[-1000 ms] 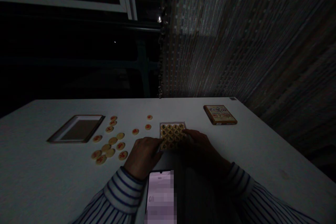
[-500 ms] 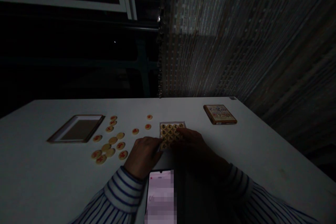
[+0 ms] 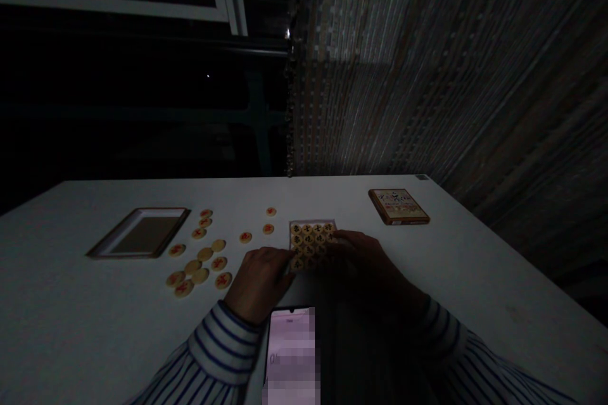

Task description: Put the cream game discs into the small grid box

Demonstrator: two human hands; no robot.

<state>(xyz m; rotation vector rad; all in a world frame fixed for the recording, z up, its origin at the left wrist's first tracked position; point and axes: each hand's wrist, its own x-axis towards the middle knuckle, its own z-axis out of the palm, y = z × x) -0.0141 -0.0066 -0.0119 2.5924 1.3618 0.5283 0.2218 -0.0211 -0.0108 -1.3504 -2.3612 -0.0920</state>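
Observation:
A small square tray (image 3: 312,225) packed with round wooden chess discs lies at the middle of the white table (image 3: 71,329). My left hand (image 3: 261,281) rests at its near left corner, fingers curled against the edge. My right hand (image 3: 368,256) lies over the tray's near right side, fingertips on the discs; it is in deep shadow and its grip is unclear. Several loose discs (image 3: 204,256) with red marks lie scattered to the left.
An empty shallow box half (image 3: 140,233) sits at the left. A printed box lid (image 3: 398,205) lies at the far right. A lit phone (image 3: 292,354) stands at the near edge between my striped sleeves. A woven blind hangs behind the table.
My right hand has slid slightly right and back along the tray's near right side. My left hand has stayed in place.

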